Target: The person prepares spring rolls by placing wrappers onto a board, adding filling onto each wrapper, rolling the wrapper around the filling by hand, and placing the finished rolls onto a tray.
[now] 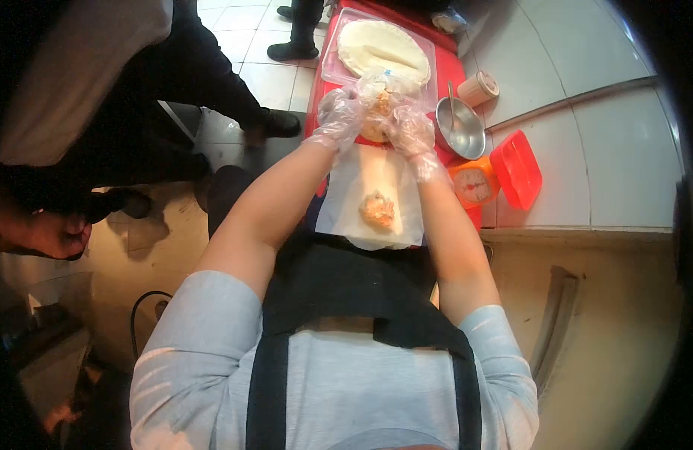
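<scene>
My left hand point(339, 116) and my right hand point(411, 129), both in clear plastic gloves, are closed at the two sides of a clear plastic bag point(384, 78) with orange-brown filling in it. The fingertips are partly lost in the shiny plastic. Nearer my body lies a pale, flat wrapper point(378, 166) on a white sheet point(339, 202). A heap of chunky orange filling point(378, 211) sits on the wrapper's near end. Beyond my hands, a stack of round pale wrappers point(380, 46) rests in a clear plastic tray point(330, 69).
Right of my hands stand a metal bowl point(470, 136) with a spoon point(450, 101), a lidded tub point(479, 88) and an orange dial scale point(474, 184) with a red tray point(517, 171). A tiled wall borders the right. Other people's legs point(230, 82) are at the left.
</scene>
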Tool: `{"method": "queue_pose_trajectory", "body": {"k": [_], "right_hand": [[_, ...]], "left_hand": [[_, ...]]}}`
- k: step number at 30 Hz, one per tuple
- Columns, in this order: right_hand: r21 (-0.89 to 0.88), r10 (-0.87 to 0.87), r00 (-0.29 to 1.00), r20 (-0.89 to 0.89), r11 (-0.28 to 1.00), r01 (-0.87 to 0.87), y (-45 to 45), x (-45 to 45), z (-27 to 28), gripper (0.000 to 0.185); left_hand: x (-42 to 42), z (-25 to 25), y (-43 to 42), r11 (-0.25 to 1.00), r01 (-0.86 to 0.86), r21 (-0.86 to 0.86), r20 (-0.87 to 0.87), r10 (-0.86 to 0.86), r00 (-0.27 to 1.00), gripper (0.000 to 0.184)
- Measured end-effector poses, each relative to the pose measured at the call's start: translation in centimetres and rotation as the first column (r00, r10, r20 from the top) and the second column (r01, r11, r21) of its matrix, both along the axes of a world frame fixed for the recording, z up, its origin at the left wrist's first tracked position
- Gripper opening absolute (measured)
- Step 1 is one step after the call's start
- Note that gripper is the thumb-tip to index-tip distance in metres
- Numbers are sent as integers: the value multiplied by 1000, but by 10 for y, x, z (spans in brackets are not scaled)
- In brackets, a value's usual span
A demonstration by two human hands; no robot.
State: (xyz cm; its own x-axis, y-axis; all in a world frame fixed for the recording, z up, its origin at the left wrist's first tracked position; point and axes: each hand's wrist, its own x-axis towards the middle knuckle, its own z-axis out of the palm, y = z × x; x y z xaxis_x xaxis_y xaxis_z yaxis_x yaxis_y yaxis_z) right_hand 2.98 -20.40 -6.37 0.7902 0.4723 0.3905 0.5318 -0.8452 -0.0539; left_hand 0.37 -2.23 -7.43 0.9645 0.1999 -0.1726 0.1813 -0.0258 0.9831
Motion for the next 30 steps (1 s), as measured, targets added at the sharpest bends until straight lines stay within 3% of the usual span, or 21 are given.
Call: {"method": "queue_pose_trajectory", "body": {"k": [1,4,6,8,9,10,11,12,14,15,16,17,20,23,26,30], "right_hand": [[-19,-36,996,-80,999,34,2,-9,13,29],[-20,-43,946,-321,999,38,6,-37,22,26],[2,14,892,-451,1000,-15,3,-37,23,27],[33,90,822,-562,996,-87,5,-34,35,30],[-16,54,786,-616,997,-82,5,-26,46,34],[169,145,760,-633,984,-47,14,-26,63,35],[346,238,737,-633,938,-6,21,-27,77,36],[405,228,722,-653,911,78,20,-15,67,39],[503,247,728,-640,850,154,19,12,44,45],[546,272,746,-608,825,144,20,24,33,46],[589,296,764,-574,797,133,25,27,33,48],[547,267,738,-620,821,164,29,31,34,52],[485,229,800,-555,870,88,41,34,34,53],[159,44,926,-375,987,18,65,31,44,58],[75,44,977,-210,997,-28,65,39,26,63],[159,6,913,-408,985,64,50,32,16,63]], "left_hand": [[7,-16,-2,998,-5,-63,31,7,999,40],[6,-47,7,856,-11,-516,100,73,992,27],[11,-66,4,791,32,-611,104,41,994,33],[-5,-43,-2,755,26,-656,96,49,994,37],[5,-48,-1,953,79,-293,328,22,944,38],[17,-47,2,992,38,122,514,-96,853,40],[21,-49,3,932,20,362,527,-223,820,40],[26,-51,5,823,-32,568,529,-334,780,41],[-5,0,15,724,96,683,334,-427,840,43],[-7,0,17,909,145,392,385,-304,871,43],[-9,-2,19,985,166,54,388,-174,905,44],[-9,-3,21,944,158,-290,344,-52,938,44],[10,-29,21,784,204,-587,275,-44,960,45],[26,-37,5,953,85,-291,344,22,939,43],[28,-36,9,1000,17,-11,368,-12,930,41],[27,-28,18,942,-24,336,361,-105,927,40]]}}
